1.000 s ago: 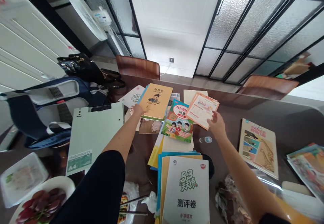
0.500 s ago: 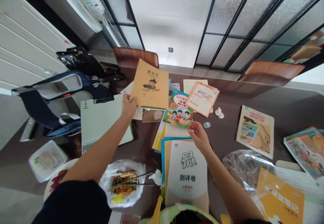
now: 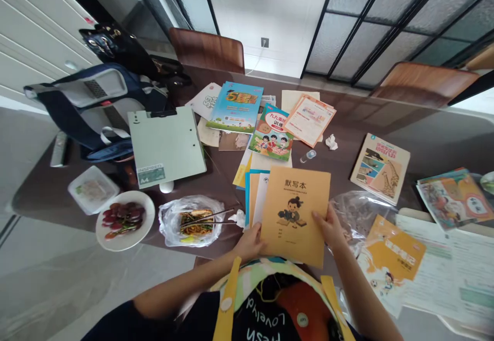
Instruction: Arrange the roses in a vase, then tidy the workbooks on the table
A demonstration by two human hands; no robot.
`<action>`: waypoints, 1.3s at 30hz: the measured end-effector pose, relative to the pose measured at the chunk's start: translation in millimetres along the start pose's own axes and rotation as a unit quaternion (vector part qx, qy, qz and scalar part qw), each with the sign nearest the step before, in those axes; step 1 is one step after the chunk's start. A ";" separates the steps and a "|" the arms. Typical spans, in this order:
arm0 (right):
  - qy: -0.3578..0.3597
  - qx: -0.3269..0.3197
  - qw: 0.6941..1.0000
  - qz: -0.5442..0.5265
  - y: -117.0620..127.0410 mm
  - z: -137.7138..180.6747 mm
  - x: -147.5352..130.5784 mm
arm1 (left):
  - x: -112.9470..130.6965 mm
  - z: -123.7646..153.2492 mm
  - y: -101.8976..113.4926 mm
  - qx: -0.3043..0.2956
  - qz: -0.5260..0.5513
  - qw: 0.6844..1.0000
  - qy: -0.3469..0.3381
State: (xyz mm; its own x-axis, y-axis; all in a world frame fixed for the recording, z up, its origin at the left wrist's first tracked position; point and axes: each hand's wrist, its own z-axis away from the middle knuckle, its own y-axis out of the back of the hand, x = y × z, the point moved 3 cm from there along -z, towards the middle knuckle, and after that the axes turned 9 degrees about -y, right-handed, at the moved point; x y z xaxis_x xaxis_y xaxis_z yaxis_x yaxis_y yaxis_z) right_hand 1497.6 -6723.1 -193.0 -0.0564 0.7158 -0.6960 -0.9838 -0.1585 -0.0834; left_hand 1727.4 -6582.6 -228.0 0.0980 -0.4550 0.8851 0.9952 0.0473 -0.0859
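Dark tabletop (image 3: 347,163) spread with books and food, seen from above its near edge: tan dictation booklet (image 3: 295,212) raised just over that edge, cover tilted up toward the viewer and gripped at both sides, a hold that keeps the soft cover from sagging and its printed title in view. Left hand (image 3: 249,243) closed on the lower left corner, fingers mostly hidden behind the booklet; right hand (image 3: 328,230) closed on the right edge, thumb on the cover. Just behind and partly beneath, stack of workbooks (image 3: 254,199). Toward the left, clear plastic bag (image 3: 193,222) holding noodles (image 3: 196,221), chopsticks (image 3: 206,218) resting across them; just beside it, white plate (image 3: 148,212) carrying dark red grapes (image 3: 122,219).
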 end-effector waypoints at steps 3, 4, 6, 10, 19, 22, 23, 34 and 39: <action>-0.007 0.018 1.000 0.009 12.0 0.7 33.1 | -11.0 -7.4 4.7 0.074 -0.154 0.984 -0.045; -0.004 0.028 1.000 0.014 13.3 -0.7 40.6 | -11.1 -10.8 6.0 0.105 -0.175 0.977 -0.055; -0.004 0.040 0.999 0.018 12.2 -4.4 51.4 | -9.3 -18.7 7.0 0.172 -0.185 0.966 -0.060; -0.002 0.039 0.999 0.017 3.7 -10.9 61.9 | -4.0 -34.7 3.9 0.216 -0.131 0.967 -0.021; 0.064 0.088 0.987 0.122 -3.0 -24.4 69.7 | 108.6 2.6 63.6 0.262 -0.213 0.918 -0.206; 0.190 0.197 0.925 0.263 -14.4 -24.8 48.0 | 161.5 29.3 92.7 0.331 -0.274 0.863 -0.265; 0.235 0.212 0.905 0.285 -22.1 -23.6 37.9 | 175.0 35.4 97.5 0.347 -0.294 0.848 -0.272; 0.097 -0.033 0.985 0.137 -48.0 -36.7 5.0 | 118.0 -106.3 114.2 0.203 -0.210 0.939 -0.183; 0.042 0.007 0.987 0.152 -21.9 -51.6 47.8 | 132.5 -233.6 237.6 0.343 -0.331 0.874 -0.095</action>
State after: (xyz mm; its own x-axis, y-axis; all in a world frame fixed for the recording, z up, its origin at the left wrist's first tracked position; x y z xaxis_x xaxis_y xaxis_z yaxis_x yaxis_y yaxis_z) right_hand 1525.2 -6720.5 -261.2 -0.3359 0.5775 -0.7441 -0.9258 -0.3477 0.1481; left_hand 1977.5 -6839.3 -238.0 -0.5663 -0.4320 0.7019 0.5913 0.3804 0.7111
